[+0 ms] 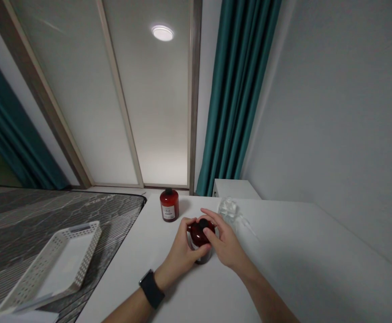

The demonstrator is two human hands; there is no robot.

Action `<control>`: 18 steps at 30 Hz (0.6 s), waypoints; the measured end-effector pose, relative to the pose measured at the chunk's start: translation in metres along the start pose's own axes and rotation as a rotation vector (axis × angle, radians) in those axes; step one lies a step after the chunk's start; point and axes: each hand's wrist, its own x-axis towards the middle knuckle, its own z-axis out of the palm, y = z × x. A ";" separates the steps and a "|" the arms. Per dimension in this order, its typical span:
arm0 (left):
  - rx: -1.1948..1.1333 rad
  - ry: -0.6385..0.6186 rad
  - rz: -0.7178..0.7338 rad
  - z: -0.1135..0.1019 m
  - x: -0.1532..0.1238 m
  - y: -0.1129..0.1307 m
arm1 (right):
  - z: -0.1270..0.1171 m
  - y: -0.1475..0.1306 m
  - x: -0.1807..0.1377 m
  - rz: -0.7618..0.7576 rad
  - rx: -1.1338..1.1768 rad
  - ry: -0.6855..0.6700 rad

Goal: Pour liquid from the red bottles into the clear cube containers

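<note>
A dark red bottle [198, 236] with a black cap [203, 223] stands on the white table [246, 287] between my hands. My left hand [186, 249] is wrapped round its left side, and a dark watch is on that wrist. At the cap and the bottle's right shoulder, my right hand [225, 242] has its thumb and fingers closed in. Most of the bottle's label is hidden by my fingers. Farther back on the left stands a second red bottle [169, 206], upright, with a black top and a white label.
Clear crumpled plastic [228, 210] with a long, thin, pale piece lies just behind my right hand. To the left, a white perforated basket [81, 269] rests on a dark grey patterned surface [10, 237]. A white cabinet [234, 187] and teal curtain [239, 89] stand behind the table.
</note>
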 end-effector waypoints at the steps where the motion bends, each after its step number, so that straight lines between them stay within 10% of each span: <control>1: 0.004 0.004 -0.004 0.001 -0.001 0.000 | 0.002 0.001 -0.001 0.003 -0.002 0.019; 18: 0.107 -0.038 0.079 -0.008 0.002 0.009 | -0.004 0.018 -0.009 0.012 0.122 0.056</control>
